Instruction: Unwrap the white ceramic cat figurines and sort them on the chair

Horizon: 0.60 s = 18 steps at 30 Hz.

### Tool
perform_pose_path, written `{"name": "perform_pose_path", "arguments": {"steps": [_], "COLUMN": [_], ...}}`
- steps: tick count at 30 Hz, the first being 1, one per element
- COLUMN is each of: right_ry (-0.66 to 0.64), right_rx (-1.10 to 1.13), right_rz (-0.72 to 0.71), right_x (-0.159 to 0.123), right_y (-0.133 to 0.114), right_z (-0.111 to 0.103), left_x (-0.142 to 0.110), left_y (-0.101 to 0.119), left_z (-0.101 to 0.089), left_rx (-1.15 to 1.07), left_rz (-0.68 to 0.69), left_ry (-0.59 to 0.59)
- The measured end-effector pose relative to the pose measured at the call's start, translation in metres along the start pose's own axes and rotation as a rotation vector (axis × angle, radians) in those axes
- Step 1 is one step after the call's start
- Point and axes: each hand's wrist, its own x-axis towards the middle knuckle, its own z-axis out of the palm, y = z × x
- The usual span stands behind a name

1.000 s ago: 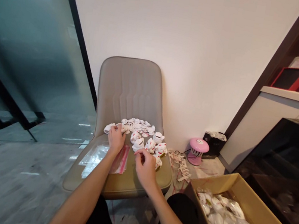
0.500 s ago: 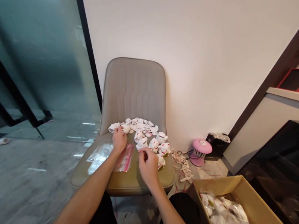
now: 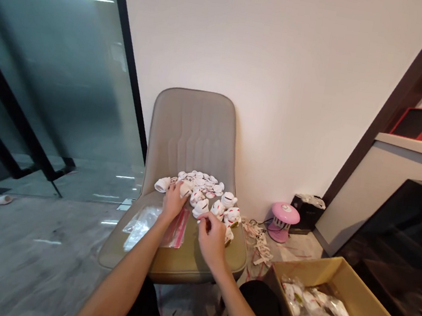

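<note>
My left hand [image 3: 174, 203] is closed around a white cat figurine [image 3: 185, 190] on the chair seat, its fingers partly covering it. Another white figurine [image 3: 162, 184] lies just to its left. My right hand [image 3: 212, 237] has thumb and forefinger curled into a pinch; what they hold, if anything, I cannot make out. Its fingertips are close to a white cat coin bank [image 3: 201, 209] with a dark slot. Several more white cats with red marks [image 3: 232, 215] stand to the right. Behind them spreads a pile of flat white round pieces [image 3: 201, 179]. Clear zip bags [image 3: 143, 225] with a pink strip lie under my left forearm.
The grey-beige chair [image 3: 194, 123] stands against a white wall. At right, a cardboard box [image 3: 338, 266] holds several bagged white items. A pink lamp-like device [image 3: 284, 217], a black box [image 3: 307, 213] and scattered strips [image 3: 259, 243] are on the floor. A glass door [image 3: 48, 73] is at left.
My left hand has shifted slightly right, and the figurine at its fingers has moved right with it. My right hand keeps its pinch in nearly the same place. The view has tilted slightly.
</note>
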Motion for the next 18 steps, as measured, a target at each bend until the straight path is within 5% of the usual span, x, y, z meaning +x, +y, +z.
{"name": "perform_pose_path", "arguments": {"steps": [5,10,14,18], "right_ry": [0.034,0.207,0.285,0.358], "right_rx": [0.034,0.126,0.314,0.482], "right_rz": [0.017,0.058,0.147,0.222], "right_x": [0.002,0.006,0.011,0.019], "right_y": [0.001,0.002,0.006,0.013], "right_z": [-0.001,-0.003,-0.008,-0.019], "left_x": [0.006,0.000,-0.029,-0.054], "left_y": [0.019,0.078,0.138,0.168], "left_z": [-0.017,-0.050,-0.067,-0.072], "left_rx": [-0.112,-0.465,-0.739,-0.823], "left_rz": [-0.164,-0.092,0.127,0.256], "left_ry": [0.154,0.306,0.146,0.000]}}
